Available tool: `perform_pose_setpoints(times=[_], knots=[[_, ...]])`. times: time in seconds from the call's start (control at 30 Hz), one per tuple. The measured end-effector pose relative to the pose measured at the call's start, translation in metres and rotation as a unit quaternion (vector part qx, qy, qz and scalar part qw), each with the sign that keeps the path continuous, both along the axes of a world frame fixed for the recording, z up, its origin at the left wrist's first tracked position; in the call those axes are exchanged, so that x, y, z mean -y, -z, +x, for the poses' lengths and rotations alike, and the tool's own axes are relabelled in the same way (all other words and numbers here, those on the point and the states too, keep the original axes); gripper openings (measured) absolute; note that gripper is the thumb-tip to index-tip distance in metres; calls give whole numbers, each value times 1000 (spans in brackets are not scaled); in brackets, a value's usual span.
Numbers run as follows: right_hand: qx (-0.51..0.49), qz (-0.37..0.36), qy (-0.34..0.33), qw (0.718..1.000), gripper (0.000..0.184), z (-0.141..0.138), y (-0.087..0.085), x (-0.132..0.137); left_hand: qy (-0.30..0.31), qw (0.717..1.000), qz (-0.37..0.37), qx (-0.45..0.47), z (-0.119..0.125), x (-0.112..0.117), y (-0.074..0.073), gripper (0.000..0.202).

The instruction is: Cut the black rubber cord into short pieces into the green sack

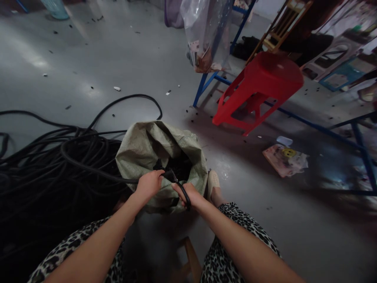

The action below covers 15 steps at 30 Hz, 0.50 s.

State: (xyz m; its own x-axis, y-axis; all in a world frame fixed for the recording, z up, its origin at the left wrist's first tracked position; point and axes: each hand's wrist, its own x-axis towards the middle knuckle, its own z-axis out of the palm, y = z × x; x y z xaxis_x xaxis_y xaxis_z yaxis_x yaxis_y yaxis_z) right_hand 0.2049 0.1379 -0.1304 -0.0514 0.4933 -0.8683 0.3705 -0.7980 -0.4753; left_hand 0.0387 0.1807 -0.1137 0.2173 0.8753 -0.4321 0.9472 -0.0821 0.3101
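My left hand (149, 184) is closed around a black rubber hose or cord (118, 179), whose end sticks out past my fingers over the sack. In my right hand (191, 193) is a pair of scissors (183, 190) with black handles, the blades pointing up and left near the end of the cord. Both hands are above the mouth of an olive-green woven sack (138, 151), which stands between my feet. Dark pieces (181, 165) lie inside it; their exact shape is hard to make out.
A large heap of black cord (85, 153) lies on the floor at the left. On the right are a red plastic stool (273, 78), a blue metal frame (312, 125) and a printed plastic bag (284, 160). A clear bag (206, 35) hangs at the top. Small scraps dot the floor.
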Motion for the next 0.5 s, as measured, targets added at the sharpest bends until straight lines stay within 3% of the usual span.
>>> perform_pose_setpoints(times=[0.23,0.5], knots=[[-36,21,17,999,47,-1,-5,-4,-27,999,31,19,-2,-3,2,36],[-50,54,-43,996,46,0,10,0,-49,998,35,31,0,-4,0,32]])
